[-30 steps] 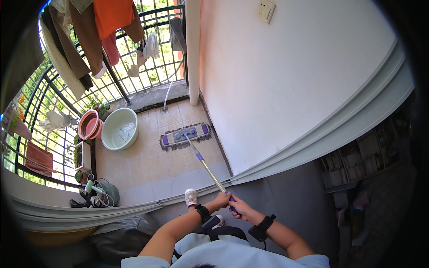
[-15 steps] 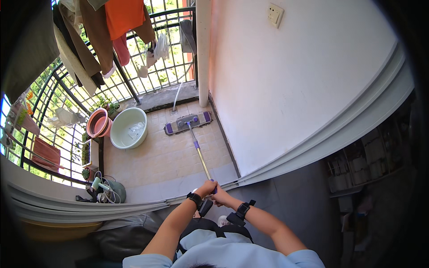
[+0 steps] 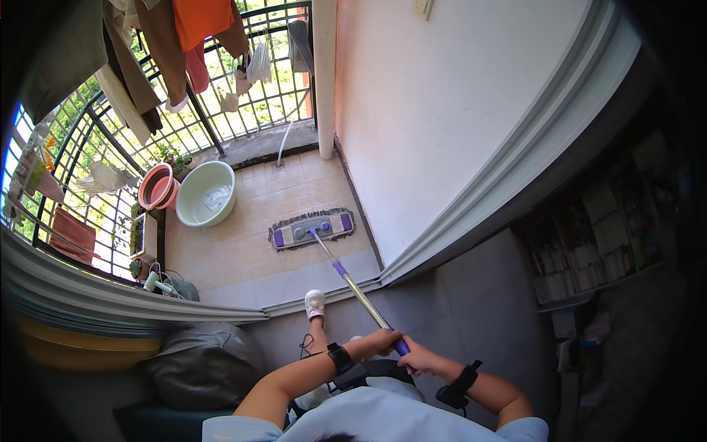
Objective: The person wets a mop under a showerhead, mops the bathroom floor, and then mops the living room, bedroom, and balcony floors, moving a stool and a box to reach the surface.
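Observation:
Both my hands are wrapped around the handle of a flat mop (image 3: 361, 297), a metal pole with purple grips. My left hand (image 3: 384, 342) grips it just above my right hand (image 3: 421, 356), which holds the purple end near my body. The pole slants away from me and up to the left. Its wide head, with purple ends and a grey fringe, lies flat on the tiled balcony floor (image 3: 254, 258), near the right wall. Black straps with small devices circle both my wrists.
A pale green basin (image 3: 207, 194) and pink basins (image 3: 157, 187) stand left of the mop head. The door track (image 3: 331, 300) crosses the floor before me, my white shoe (image 3: 314, 303) beside it. Clothes (image 3: 200, 22) hang by the railing; a dark bag (image 3: 202, 365) sits at left.
The mop head has come nearer to me across the tiles. My hands have drawn the handle back and to the right, and my white shoe now shows near the door track.

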Demonstrator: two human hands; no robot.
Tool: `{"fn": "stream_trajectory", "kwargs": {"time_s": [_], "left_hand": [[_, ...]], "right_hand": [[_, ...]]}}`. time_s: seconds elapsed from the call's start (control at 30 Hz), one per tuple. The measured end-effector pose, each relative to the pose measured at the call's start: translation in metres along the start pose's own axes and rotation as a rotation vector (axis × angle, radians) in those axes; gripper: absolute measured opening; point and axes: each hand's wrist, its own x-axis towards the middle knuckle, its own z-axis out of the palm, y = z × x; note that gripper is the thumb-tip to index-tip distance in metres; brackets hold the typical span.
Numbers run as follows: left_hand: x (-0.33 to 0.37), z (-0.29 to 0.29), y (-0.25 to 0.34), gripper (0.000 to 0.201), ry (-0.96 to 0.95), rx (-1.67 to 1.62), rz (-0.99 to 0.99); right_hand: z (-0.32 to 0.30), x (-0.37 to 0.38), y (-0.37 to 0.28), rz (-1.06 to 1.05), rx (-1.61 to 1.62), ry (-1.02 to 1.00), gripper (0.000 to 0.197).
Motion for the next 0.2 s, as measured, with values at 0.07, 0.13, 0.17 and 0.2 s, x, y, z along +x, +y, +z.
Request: {"fn": "stream_trajectory", "kwargs": {"time_s": [0.07,0.13,0.17,0.2], "left_hand": [[0.014,-0.009,-0.01,0.034,0.014,0.127,0.019],[0.012,-0.02,-0.012,0.034,-0.055,0.113,0.077],[0.015,-0.024,-0.008,0.033,-0.004,0.079,0.053],[0.013,-0.025,-0.004,0.032,0.049,0.043,0.026]], "right_hand": [[0.007,0.005,0.003,-0.004,-0.043,0.036,0.078],[0.013,0.016,0.004,-0.013,-0.028,0.03,0.076],[0.011,0.022,0.0,-0.028,-0.025,0.035,0.076],[0.012,0.022,-0.006,-0.04,-0.021,0.037,0.076]]}}
